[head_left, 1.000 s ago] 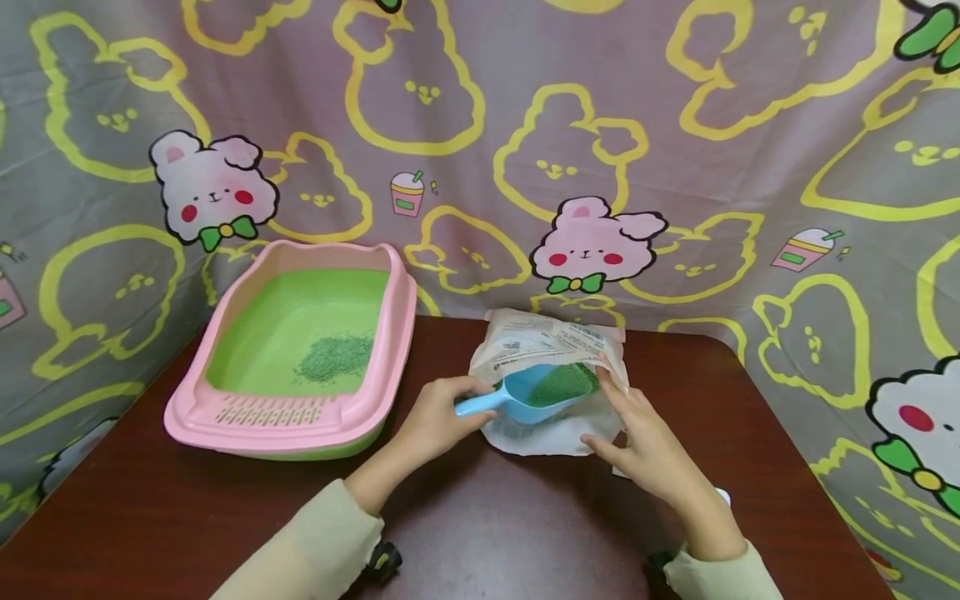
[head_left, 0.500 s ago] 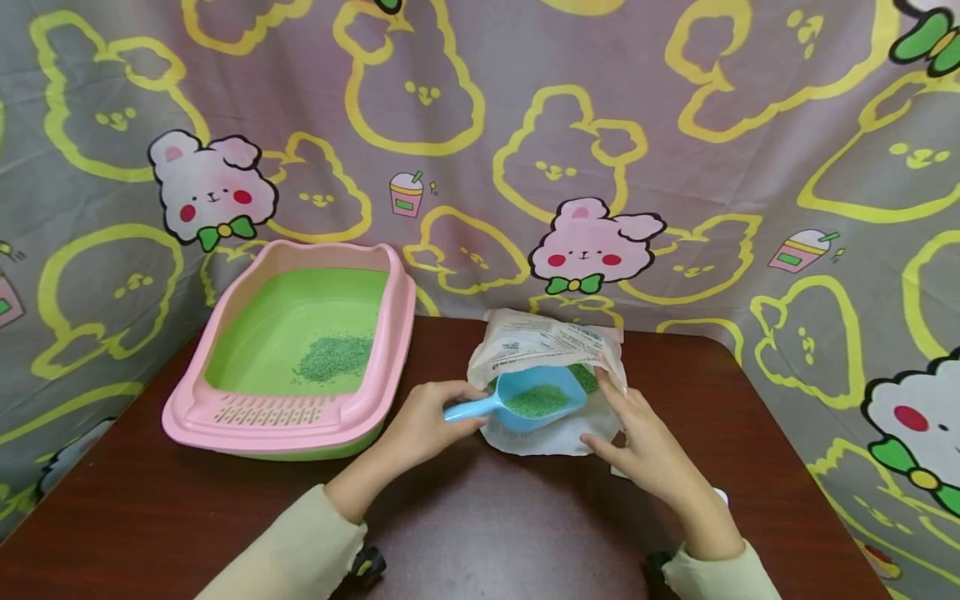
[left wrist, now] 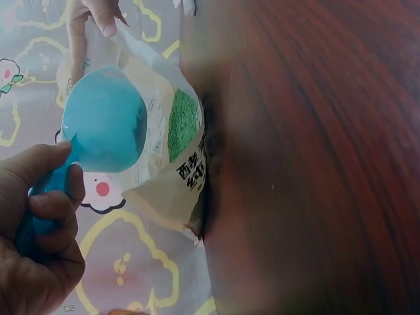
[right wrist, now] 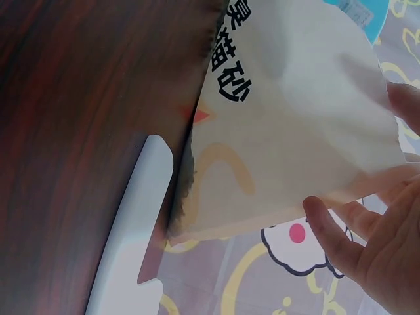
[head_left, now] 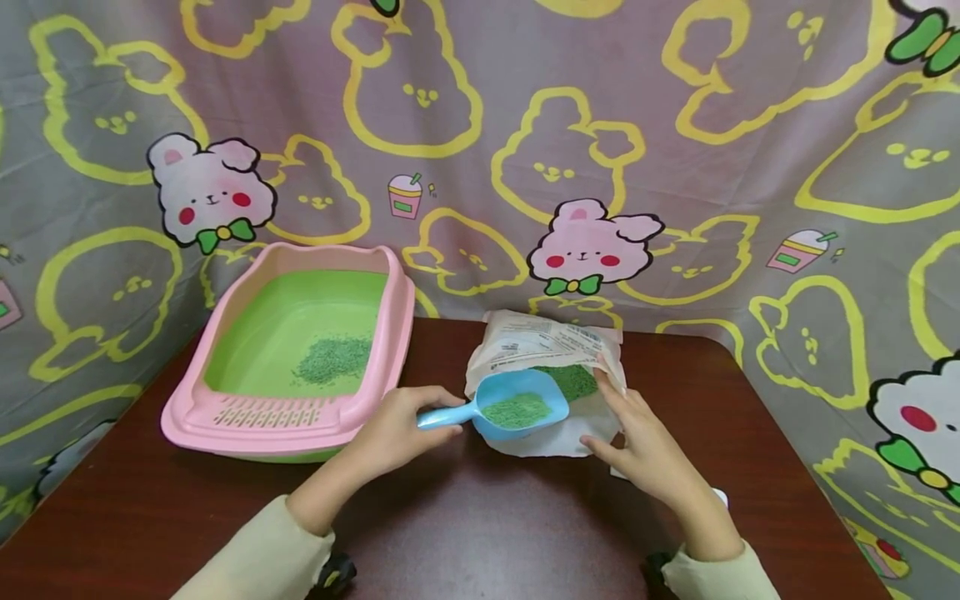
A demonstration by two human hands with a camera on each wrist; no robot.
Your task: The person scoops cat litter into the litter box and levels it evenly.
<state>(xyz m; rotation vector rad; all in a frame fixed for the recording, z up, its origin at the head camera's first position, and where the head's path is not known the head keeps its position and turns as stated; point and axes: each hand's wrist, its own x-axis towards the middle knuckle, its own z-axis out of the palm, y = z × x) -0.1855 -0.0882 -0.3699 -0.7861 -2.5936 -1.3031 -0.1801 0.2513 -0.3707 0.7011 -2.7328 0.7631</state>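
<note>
A blue scoop [head_left: 521,405] carries a heap of green cat litter granules [head_left: 516,411]. My left hand [head_left: 397,425] grips its handle, fingers curled round it in the left wrist view. The scoop sits just in front of the mouth of a pale litter bag [head_left: 543,337], level or nearly so. More green litter [left wrist: 182,125] shows inside the bag. My right hand [head_left: 637,429] touches the bag's right side at its mouth, with thumb and fingers spread apart and fairly straight. In the right wrist view, its fingertips [right wrist: 316,209] rest along the bag's edge.
On the left stands a pink-rimmed litter box [head_left: 273,429] with a green base and a patch of green granules [head_left: 330,360] inside. A white object [right wrist: 131,223] lies on the dark wooden table [head_left: 487,533] beside the bag, partly hidden by my right arm. A patterned curtain [head_left: 450,183] hangs behind.
My left hand has drawn the loaded scoop leftward and slightly toward me, out of the bag's mouth. My right hand has stayed on the bag's right side.
</note>
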